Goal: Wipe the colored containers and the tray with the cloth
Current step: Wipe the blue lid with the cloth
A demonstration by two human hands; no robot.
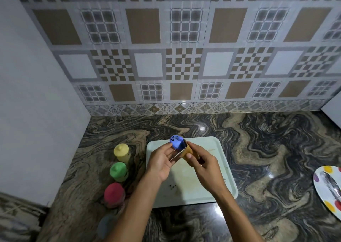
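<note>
Over tray (212, 146), mid-wipe on blue container (176, 141): gripped by curled fingers of left hand (160, 160), rubbed with cloth (191, 152) pinched in right hand (203, 165). Beside tray on worktop (258, 140): yellow (121, 151), green (118, 170), red (114, 193). Next, likely: rotate blue container, then tackle stained tray.

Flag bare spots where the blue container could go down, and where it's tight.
Free: counter between the tray and the dotted plate; the strip behind the tray up to the tiled wall; the tray's right part past the right hand. Tight: left of the tray, where the yellow container, green container and red container stand in a row beside it.
</note>
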